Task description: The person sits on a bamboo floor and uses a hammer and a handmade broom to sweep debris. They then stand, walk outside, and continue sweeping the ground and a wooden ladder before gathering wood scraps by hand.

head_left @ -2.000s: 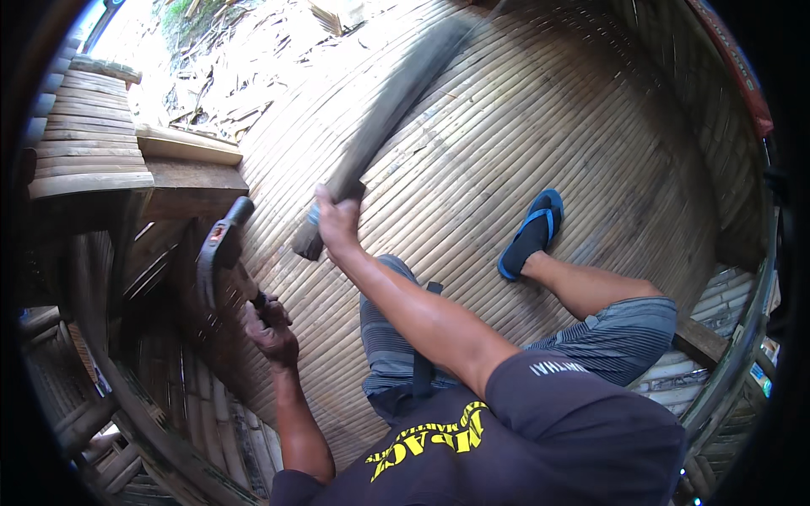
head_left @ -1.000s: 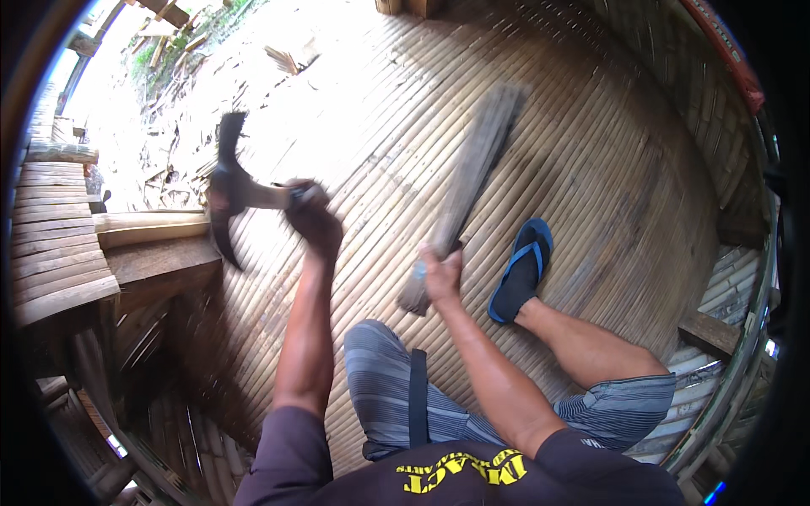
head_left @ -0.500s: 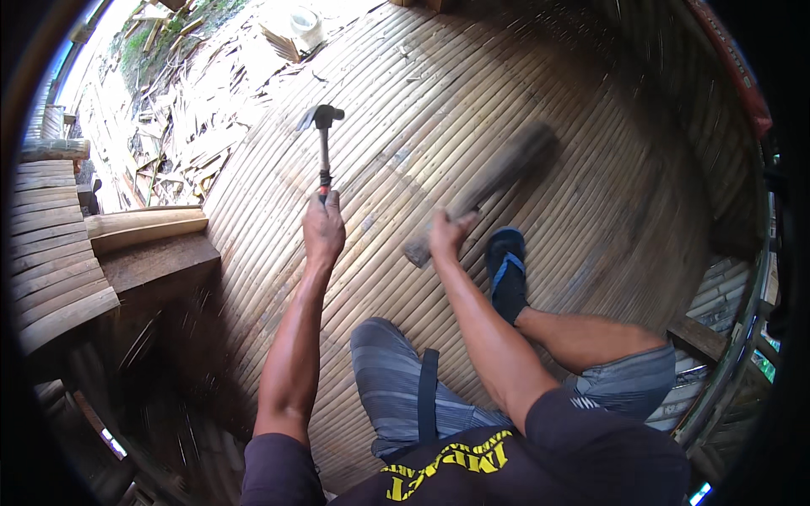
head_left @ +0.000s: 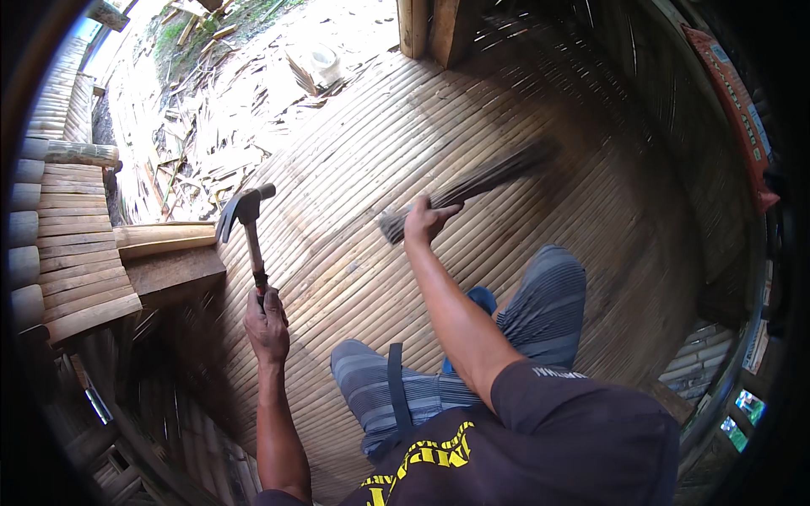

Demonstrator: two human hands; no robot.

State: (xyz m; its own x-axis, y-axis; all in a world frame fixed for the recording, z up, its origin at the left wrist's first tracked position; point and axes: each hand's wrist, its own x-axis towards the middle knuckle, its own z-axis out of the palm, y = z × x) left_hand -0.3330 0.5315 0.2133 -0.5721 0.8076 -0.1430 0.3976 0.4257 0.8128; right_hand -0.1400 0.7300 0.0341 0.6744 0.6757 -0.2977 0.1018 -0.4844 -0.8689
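My left hand is wrapped round the grip of a claw hammer. The hammer's dark metal head points away from me, close to the wooden ledge on the left. In my right hand is a thick, weathered length of wood, grasped near its left end. Its longer part slants off to the far right, raised over the bamboo floor, and is a little blurred. The two hands are well apart.
Bamboo slats form a bench-like surface at left, beside a wooden ledge. Two posts stand at the far edge. Beyond lie scattered bamboo scraps and a pale bucket. A red sack hangs at the right wall.
The hammer and my left hand have come nearer to me and left. My right hand has shifted slightly left and away, and the wood lies at a flatter slant. My right knee has swung in.
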